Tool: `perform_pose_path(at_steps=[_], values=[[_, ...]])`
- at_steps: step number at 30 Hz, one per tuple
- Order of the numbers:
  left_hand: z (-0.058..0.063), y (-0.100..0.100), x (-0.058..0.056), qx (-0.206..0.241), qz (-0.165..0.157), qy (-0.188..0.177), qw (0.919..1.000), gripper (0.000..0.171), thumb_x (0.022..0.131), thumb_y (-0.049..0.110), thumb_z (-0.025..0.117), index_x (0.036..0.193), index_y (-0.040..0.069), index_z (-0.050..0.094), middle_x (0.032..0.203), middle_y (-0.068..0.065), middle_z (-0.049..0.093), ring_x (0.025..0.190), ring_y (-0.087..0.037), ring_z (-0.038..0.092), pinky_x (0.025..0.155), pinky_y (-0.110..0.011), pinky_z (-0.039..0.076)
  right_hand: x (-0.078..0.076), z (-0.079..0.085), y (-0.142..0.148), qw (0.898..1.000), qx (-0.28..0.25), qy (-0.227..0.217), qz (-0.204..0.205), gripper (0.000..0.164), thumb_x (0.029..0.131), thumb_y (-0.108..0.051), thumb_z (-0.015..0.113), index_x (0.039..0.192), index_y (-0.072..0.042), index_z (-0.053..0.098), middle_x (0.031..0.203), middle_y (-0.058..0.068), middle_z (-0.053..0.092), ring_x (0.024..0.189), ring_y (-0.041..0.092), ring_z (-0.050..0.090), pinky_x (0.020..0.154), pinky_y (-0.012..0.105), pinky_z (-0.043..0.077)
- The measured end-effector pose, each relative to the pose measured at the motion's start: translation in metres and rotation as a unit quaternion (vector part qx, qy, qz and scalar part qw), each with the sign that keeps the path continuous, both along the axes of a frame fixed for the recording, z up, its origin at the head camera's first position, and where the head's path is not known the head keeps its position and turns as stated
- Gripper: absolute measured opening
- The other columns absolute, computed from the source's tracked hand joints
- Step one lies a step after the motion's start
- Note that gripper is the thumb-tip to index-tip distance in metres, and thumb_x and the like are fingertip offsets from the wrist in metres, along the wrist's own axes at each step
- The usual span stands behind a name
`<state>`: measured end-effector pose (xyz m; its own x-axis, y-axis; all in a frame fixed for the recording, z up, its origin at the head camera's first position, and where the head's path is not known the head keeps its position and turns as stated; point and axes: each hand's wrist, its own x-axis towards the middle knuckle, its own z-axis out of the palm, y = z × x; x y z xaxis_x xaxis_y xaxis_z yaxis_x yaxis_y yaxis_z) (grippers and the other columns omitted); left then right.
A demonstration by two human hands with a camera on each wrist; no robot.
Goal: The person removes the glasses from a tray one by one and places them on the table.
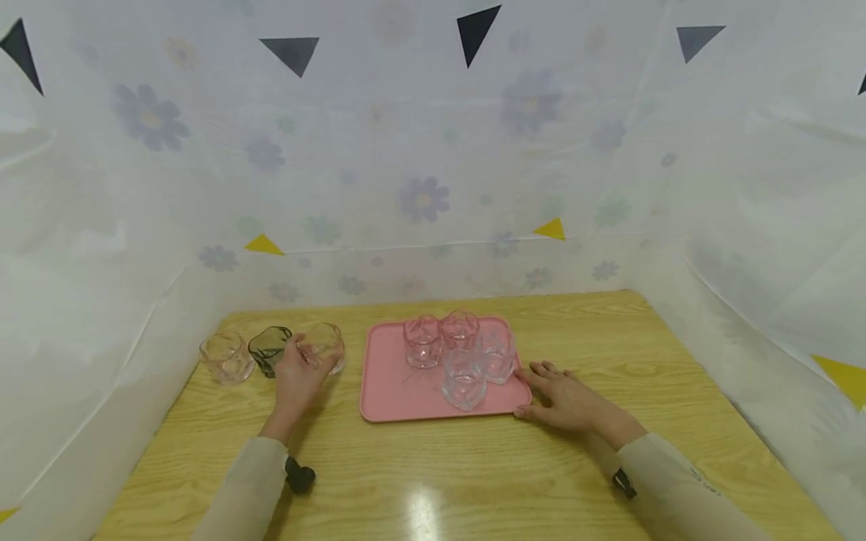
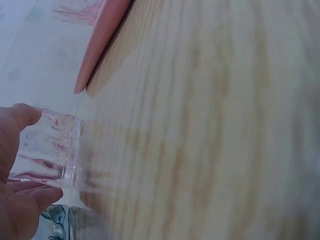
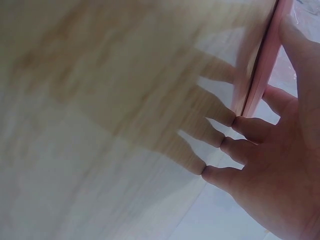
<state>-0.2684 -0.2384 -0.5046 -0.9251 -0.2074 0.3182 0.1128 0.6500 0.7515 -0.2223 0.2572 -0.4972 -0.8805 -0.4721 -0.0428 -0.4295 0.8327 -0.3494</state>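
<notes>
My left hand [image 1: 298, 382] grips a clear, faintly pink drinking glass [image 1: 326, 343] standing left of the pink tray. In the left wrist view, the thumb lies along one side of this glass [image 2: 47, 145] and the fingers along the other. Just left of it is a dark grey-green glass [image 1: 265, 347], partly behind that hand. A pale pinkish glass [image 1: 228, 358] stands farthest left. With fingers spread, my right hand [image 1: 561, 400] touches the right edge and near corner of the pink tray [image 1: 386, 397]; its thumb [image 3: 295, 37] rests against the rim.
On the tray, two pink-tinted glasses [image 1: 422, 342] stand at the back. Two clear glasses [image 1: 464, 382] stand in front of them, toward the right. The wooden table [image 1: 406, 473] is bordered at the back and sides by a white flowered curtain [image 1: 419, 150].
</notes>
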Motion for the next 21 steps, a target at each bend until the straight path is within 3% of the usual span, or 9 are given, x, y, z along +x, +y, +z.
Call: perform_pose_path(at_steps=[7,13,21], values=[[-0.0024,-0.0007,-0.0039,-0.026,0.012,0.027,0.9992,0.089,0.09,0.033,0.085,0.157,-0.003,0.039,0.092,-0.016,0.067,0.067,-0.018,0.063,0.063,-0.037,0.055,-0.0002,0.0002,0.0002,1.0,0.001,0.0,-0.003,0.083,0.099,-0.065,0.061,0.161,-0.013,0.044,0.163,0.032,0.039,0.153,0.054,0.032,0.116,0.081,0.027],[-0.003,-0.0024,-0.0054,-0.045,0.015,0.04,0.9981,0.086,0.088,0.033,0.085,0.155,-0.004,0.044,0.087,-0.015,0.067,0.063,-0.02,0.062,0.06,-0.043,0.055,0.0003,0.0009,0.0001,1.0,0.001,0.002,-0.002,0.082,0.099,-0.064,0.062,0.161,-0.012,0.045,0.162,0.032,0.04,0.153,0.054,0.033,0.115,0.081,0.028],[0.003,-0.0036,0.0,-0.049,0.018,0.031,0.9981,0.093,0.089,0.037,0.086,0.158,-0.004,0.04,0.087,-0.016,0.07,0.056,-0.011,0.057,0.057,-0.036,0.054,0.0003,0.0012,-0.0007,1.0,0.001,0.0,-0.005,0.083,0.099,-0.064,0.062,0.161,-0.011,0.044,0.162,0.033,0.039,0.153,0.055,0.032,0.116,0.081,0.027]])
